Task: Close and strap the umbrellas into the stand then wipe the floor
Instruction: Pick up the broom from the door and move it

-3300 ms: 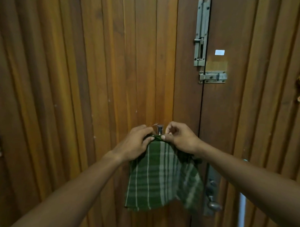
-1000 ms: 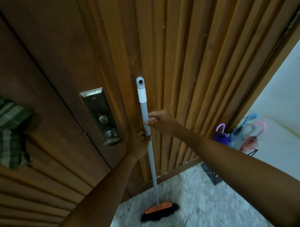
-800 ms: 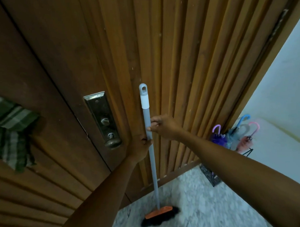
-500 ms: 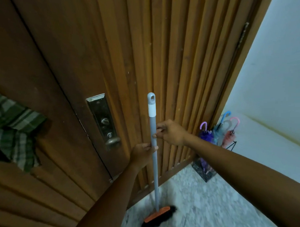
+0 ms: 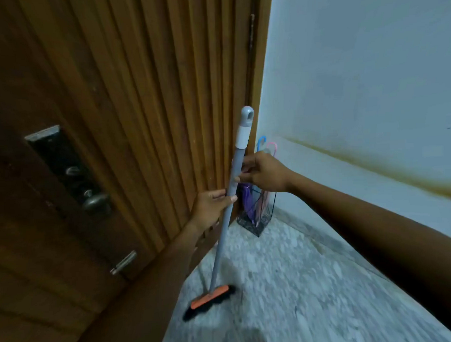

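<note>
While the left hand (image 5: 211, 206) grips the broom (image 5: 223, 242) — right hand (image 5: 264, 173) pinching just above — umbrellas (image 5: 247, 199) sit in the stand (image 5: 257, 227).

no readable text, no labels, no brands, no numbers

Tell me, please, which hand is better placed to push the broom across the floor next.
Probably the left hand: it grips the broom lower on the handle, nearer the head. The right hand holds it higher up, better suited to steadying.
</note>
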### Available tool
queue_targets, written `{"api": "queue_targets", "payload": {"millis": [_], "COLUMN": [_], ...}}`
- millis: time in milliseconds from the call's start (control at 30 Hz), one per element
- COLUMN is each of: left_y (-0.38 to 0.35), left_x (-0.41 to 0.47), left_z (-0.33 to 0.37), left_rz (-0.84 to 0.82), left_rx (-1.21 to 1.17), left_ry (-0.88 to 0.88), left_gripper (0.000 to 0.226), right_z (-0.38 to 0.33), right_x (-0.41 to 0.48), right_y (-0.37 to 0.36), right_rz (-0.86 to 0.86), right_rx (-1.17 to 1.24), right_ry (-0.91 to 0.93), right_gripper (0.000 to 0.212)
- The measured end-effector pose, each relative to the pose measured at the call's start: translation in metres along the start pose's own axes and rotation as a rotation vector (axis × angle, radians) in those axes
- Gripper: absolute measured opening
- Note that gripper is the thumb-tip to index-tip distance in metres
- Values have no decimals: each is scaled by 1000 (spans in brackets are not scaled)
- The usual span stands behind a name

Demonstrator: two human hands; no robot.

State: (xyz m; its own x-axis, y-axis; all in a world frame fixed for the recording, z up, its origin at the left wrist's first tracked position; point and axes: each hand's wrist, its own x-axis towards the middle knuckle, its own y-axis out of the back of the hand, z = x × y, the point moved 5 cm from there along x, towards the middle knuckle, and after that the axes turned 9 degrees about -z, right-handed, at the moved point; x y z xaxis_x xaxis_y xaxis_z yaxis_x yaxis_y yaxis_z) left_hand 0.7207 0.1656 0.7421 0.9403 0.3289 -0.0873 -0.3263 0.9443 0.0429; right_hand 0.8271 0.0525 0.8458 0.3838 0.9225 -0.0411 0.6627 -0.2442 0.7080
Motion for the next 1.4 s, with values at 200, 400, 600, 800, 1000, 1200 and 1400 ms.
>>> {"api": "queue_targets", "payload": {"millis": [200, 400, 600, 800, 1000, 1200, 1400], "left_y": [-105, -261, -386, -465, -532, -598, -649], "left_x": [34, 71, 84, 93, 113, 151, 206], "left_z": [42, 62, 71, 79, 97, 91, 78], "left_rz": [-157, -428, -585, -621, -677, -710, -776], "left_rx": [-32, 75, 218, 289, 241, 250, 306], "left_ry": [-64, -18, -16, -71, -53, -76, -120], "left_gripper": [15, 32, 16, 14, 6, 14, 9], "right_z": [47, 133, 188, 217, 243, 288, 352], "right_x": [-79, -198, -290, -341, -382, -414, -420], "right_y": [79, 149, 208, 236, 273, 314, 346], "right_rz": [229, 330, 389, 554, 738, 754, 737], "right_rx": [66, 194, 130, 96, 114, 94, 55], "right_ry": [-21, -116, -214, -286, -357, -450, -572], "right_gripper": [10, 15, 10, 9, 11, 13, 8]}}
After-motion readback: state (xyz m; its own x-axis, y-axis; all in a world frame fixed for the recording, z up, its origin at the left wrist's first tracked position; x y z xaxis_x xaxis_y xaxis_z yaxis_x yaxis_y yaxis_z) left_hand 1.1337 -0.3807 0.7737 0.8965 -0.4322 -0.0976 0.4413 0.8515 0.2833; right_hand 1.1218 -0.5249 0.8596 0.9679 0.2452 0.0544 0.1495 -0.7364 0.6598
